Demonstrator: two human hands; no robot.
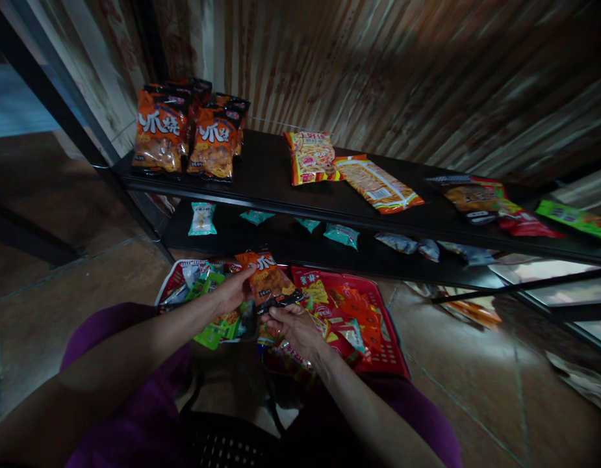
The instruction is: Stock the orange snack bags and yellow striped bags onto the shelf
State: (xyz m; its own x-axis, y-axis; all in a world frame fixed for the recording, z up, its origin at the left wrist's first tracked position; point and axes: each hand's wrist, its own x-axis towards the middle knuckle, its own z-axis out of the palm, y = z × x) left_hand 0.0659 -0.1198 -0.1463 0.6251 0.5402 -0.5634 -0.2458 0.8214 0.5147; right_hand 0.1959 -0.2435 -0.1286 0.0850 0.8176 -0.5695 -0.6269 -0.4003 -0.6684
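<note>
Both hands grip one orange and black snack bag (271, 281) above two baskets. My left hand (238, 289) pinches its upper left edge, thumb on the front. At the bag's lower right corner my right hand (295, 328) is closed, thumb on top. Below on the right, a red basket (395, 331) is filled with red, orange and yellow snack packets. A white-rimmed basket (166, 283) on the left contains green and other packets. Matching orange bags (161, 133) stand upright at the left end of the upper shelf.
The black upper shelf (261, 195) also bears a yellow and red packet (310, 159), an orange packet (378, 182) lying flat, and several packets at right. Small teal packets (342, 235) lie on the lower shelf. A striped curtain (300, 65) hangs behind; a dark post (61, 97) rises at left.
</note>
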